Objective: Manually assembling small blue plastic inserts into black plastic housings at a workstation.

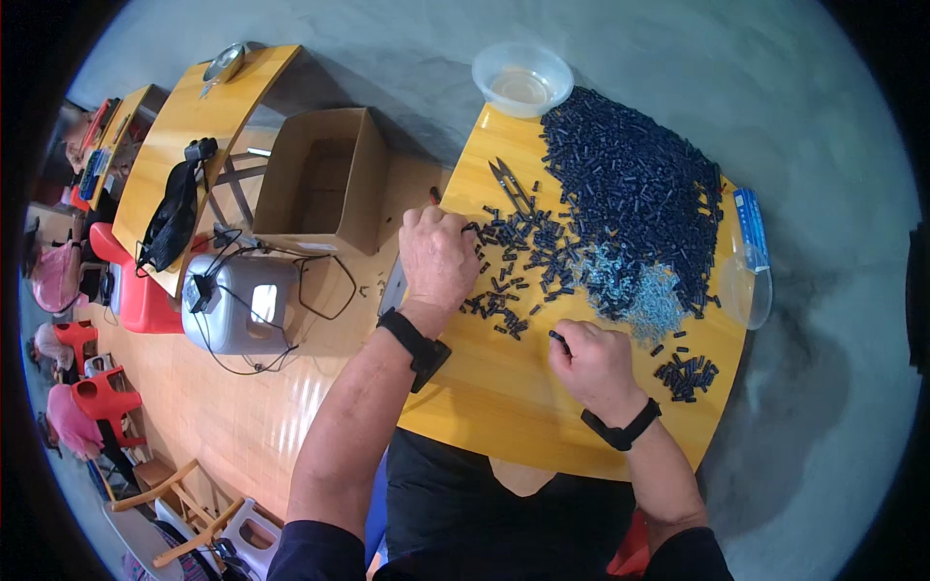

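Observation:
On the yellow table, my right hand is closed, pinching a small black cylindrical piece between thumb and finger. My left hand is closed above the table's left edge, beside scattered black pieces; its fingertips are hidden, so what it grips does not show. A large heap of the same pieces covers the far right of the table. Many tiny light-blue parts lie at its near edge. A smaller pile of black pieces sits right of my right hand.
Pointed tweezers lie beyond the scattered pieces. A clear plastic bowl stands at the far edge; a blue packet and a clear container are at the right edge. Left on the floor are a cardboard box and a grey stool with cables.

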The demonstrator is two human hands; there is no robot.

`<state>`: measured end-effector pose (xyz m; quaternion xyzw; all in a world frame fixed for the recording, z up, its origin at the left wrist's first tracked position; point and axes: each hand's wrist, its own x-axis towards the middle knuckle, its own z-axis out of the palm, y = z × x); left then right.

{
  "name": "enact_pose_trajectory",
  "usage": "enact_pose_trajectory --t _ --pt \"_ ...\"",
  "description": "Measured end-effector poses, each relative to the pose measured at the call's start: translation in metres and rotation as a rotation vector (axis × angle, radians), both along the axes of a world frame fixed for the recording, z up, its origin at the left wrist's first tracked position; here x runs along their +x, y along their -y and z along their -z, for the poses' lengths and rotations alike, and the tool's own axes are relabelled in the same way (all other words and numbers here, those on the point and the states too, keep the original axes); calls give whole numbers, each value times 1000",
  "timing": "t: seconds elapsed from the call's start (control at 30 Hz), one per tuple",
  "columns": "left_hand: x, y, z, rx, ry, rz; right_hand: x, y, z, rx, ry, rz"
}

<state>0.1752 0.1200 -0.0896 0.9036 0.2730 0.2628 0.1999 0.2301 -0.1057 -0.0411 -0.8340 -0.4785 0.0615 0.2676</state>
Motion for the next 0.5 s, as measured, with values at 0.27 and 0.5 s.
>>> enact_pose_trajectory --t 0.27,0.5 --pt "-7 -4 10 -173 182 70 3 7 12 -75 102 0" --pt "-22 18 1 -243 55 295 6 6 14 -75 85 28"
